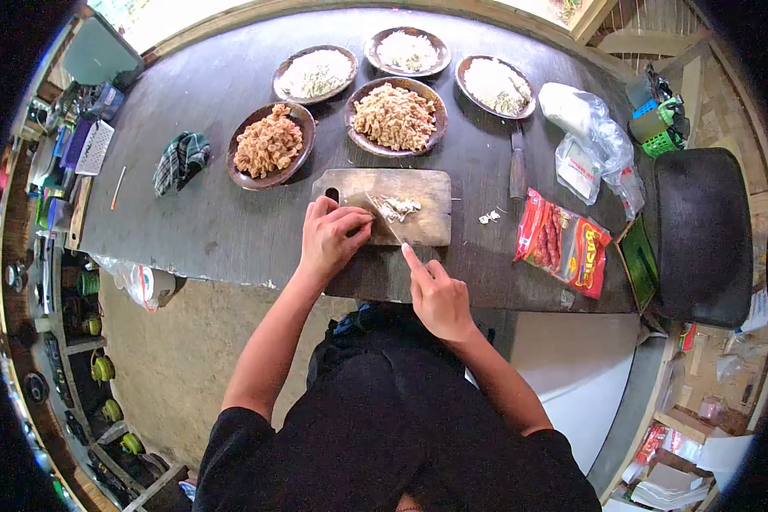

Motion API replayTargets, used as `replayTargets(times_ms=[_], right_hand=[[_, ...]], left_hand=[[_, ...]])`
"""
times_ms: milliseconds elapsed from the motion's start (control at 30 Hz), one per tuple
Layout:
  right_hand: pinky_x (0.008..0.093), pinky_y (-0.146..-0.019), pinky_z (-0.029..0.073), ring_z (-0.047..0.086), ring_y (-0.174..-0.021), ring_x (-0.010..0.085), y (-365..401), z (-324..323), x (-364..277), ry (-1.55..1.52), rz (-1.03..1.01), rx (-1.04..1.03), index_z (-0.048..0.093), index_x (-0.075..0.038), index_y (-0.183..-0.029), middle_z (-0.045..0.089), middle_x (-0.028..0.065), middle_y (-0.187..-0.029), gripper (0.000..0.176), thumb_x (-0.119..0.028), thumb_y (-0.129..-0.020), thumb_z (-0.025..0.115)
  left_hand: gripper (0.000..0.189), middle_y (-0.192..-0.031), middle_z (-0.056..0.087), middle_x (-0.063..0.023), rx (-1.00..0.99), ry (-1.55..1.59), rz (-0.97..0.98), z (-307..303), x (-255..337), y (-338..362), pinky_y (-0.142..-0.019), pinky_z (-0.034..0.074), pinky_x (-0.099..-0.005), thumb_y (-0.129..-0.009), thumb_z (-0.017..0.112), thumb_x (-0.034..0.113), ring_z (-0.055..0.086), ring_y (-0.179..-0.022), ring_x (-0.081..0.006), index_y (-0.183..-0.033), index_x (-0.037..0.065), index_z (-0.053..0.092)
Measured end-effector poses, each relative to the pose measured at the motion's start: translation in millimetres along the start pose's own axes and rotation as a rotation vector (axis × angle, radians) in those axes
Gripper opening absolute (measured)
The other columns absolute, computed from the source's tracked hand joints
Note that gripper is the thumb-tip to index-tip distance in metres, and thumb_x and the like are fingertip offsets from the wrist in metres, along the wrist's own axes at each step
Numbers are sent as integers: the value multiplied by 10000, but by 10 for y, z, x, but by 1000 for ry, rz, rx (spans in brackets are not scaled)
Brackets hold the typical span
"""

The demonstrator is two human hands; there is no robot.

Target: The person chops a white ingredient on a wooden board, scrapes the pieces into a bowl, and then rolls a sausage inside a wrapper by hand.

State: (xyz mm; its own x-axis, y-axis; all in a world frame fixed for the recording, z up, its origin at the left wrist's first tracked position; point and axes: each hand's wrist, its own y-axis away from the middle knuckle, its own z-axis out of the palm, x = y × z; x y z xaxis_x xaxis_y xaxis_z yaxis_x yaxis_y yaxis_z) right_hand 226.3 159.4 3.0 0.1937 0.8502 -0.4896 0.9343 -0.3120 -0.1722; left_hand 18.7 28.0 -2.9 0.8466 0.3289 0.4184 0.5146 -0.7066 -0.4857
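A wooden cutting board (427, 229) lies near the table's front edge, with a small pile of pale chopped food (398, 208) on it. My right hand (439, 299) is closed around a knife (387, 224), its blade slanting up and left across the board beside the pile. At the board's left part, my left hand (336, 236) has its fingers bent and pressed together near the blade; what they hold, if anything, is hidden. Pale crumbs (489, 218) lie on the table right of the board.
Behind the board stand plates of brown pieces (394, 118) and pale shreds (317, 73). To the right are a second knife (518, 166), a red food packet (561, 243), plastic bags (602, 141) and a black chair (704, 237). A checked cloth (182, 162) lies left.
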Motion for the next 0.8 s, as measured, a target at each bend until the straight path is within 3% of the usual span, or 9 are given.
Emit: replayTargets(times_ms=[167,400,467,567,667,800], right_hand=[[459,-515,547,641,-571,325,72,-27,-30,-76,-38,-10,503,-189,-1514,571,109,-808,619,-94,-919,642],[460,-526,555,657,-590,329,12,39,-35,-18,-8,-49,464,-209,-1540,572,111,-829,642,-115,-930,640],[454,-514,532,633,-566,316,-25,16,-49,0,-18,4,542,-185,-1487,569,91,-771,563,-105,-939,646],[448,-515,533,631,-568,314,-21,8,-33,6,-6,4,543,-184,-1487,568,91,-768,554,-110,-946,641],[462,-529,551,663,-596,327,9,17,19,-35,21,-11,483,-209,-1527,571,106,-807,603,-120,-947,624],[459,-518,545,660,-590,323,44,-58,19,-66,-14,26,503,-208,-1515,570,103,-790,586,-119,-949,627]], left_hand=[[145,-951,755,23,-23,-8,23,3,-29,26,-876,469,-367,-743,815,165,577,-902,-240,-879,127,780],[132,-943,767,8,-14,49,2,19,-38,35,-864,477,-365,-749,814,154,582,-870,-235,-871,117,780],[126,-943,772,4,3,47,-13,32,-42,46,-855,478,-355,-754,813,152,584,-856,-228,-871,117,781],[143,-950,783,8,1,29,-11,9,-27,25,-825,501,-334,-739,837,132,589,-842,-218,-876,121,796],[128,-952,776,-1,-22,62,-32,-20,4,13,-848,482,-350,-761,811,153,586,-863,-225,-882,120,782],[132,-953,776,-3,-28,39,-20,7,-33,28,-856,483,-355,-758,813,161,586,-864,-229,-879,121,781]])
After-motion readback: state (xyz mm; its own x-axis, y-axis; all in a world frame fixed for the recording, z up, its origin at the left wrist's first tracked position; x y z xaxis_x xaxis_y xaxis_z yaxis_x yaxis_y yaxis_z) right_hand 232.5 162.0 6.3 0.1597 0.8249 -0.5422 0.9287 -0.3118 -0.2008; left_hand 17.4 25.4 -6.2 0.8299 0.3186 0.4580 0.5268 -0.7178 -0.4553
